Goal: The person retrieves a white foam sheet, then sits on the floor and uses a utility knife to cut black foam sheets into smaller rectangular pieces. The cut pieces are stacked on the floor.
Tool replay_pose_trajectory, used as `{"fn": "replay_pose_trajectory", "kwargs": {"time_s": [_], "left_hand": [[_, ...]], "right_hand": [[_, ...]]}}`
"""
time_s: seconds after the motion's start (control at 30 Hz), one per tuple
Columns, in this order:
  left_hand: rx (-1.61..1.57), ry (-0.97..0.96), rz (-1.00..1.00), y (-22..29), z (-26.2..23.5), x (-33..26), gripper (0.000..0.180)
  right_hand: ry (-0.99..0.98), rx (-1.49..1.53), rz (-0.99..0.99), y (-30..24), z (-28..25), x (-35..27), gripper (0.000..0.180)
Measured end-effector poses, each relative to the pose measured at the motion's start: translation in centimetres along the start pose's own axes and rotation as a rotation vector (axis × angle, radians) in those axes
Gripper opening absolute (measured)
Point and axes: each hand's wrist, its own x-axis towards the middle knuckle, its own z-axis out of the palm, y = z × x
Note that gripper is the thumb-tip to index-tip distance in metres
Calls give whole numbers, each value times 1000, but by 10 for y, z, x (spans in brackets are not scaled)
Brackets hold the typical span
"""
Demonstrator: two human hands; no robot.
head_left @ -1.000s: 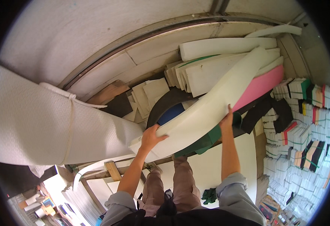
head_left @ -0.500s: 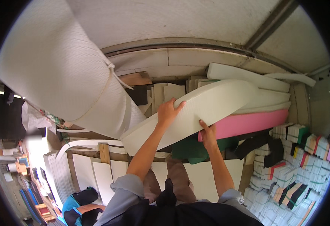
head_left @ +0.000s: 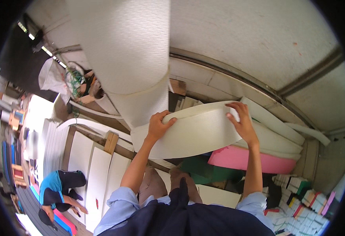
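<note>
Both hands grip one white foam sheet (head_left: 198, 129), which bows upward between them. The left hand (head_left: 158, 126) clamps the sheet's left end: fingers (head_left: 165, 115) curl over the top edge, thumb pressed against the face. The right hand (head_left: 241, 124) holds the right end, fingers spread over the upper edge. Directly below the right fingers lies a pink foam slab (head_left: 251, 159). Above the left fingers hangs a large white roll (head_left: 129, 59).

Stack of white foam slabs (head_left: 276, 135) against the truck's back wall. Pink foam slab (head_left: 251, 161) beneath them, green foam block (head_left: 211, 173) lower, at the stack's front edge.
</note>
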Motion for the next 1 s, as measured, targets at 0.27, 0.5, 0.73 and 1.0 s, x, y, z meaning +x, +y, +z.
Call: {"fn": "replay_pose_trajectory", "kwargs": {"time_s": [0.27,0.5,0.73,1.0], "left_hand": [[201,202,122,-23,-158,-42,26],[418,354,238,-60,-308,-60,19],[666,742,41,-113,-415,-84,24],[172,837,-385,-195,-457,-142,88]], "right_hand": [[-574,122,-246,-90,111,93,47],[-754,219,-228,-216,208,128,58],[-554,290,-146,-331,304,145,55],[-452,242,-43,-439,363,184,67]]}}
